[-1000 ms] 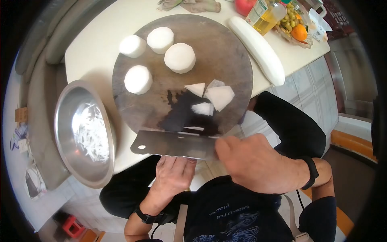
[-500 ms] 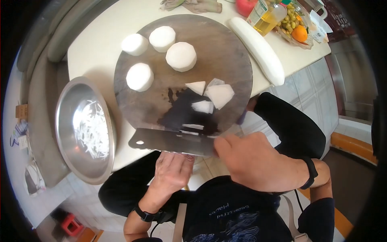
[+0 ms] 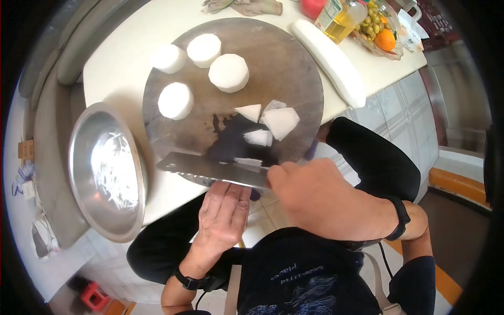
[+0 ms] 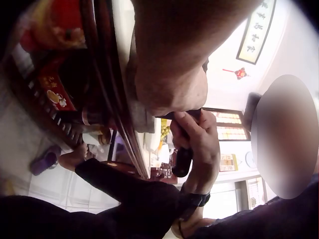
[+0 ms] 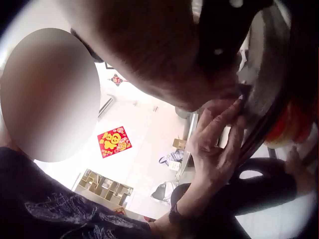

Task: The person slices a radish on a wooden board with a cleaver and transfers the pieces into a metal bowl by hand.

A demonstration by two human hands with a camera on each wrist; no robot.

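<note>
In the head view my right hand (image 3: pixel 331 202) grips the handle of a cleaver (image 3: pixel 210 170), its blade slanting over the near edge of the round cutting board (image 3: pixel 286 47). The left wrist view shows the dark handle (image 4: pixel 183 162) inside that hand. My left hand (image 3: pixel 223 212) reaches to the board's near edge, fingers stretched forward right at the blade; the fingertips are hidden. Thin white daikon slices (image 3: pixel 257 137) and wedges (image 3: pixel 281 123) lie beyond the blade on a wet dark patch. Several thick peeled daikon chunks (image 3: pixel 229 73) stand farther back on the board.
Left of the board is a steel bowl (image 3: pixel 79 173) with white shreds (image 3: pixel 115 176) inside. A long peeled daikon (image 3: pixel 331 65) lies along the board's right side. Behind it are an oil bottle (image 3: pixel 344 23) and a fruit dish with grapes and an orange (image 3: pixel 386 39).
The cleaver has tilted and shifted slightly away from my body, its blade now slanting more. My left hand's fingers show longer and straighter beside it. The chunks and slices keep their places on the board.
</note>
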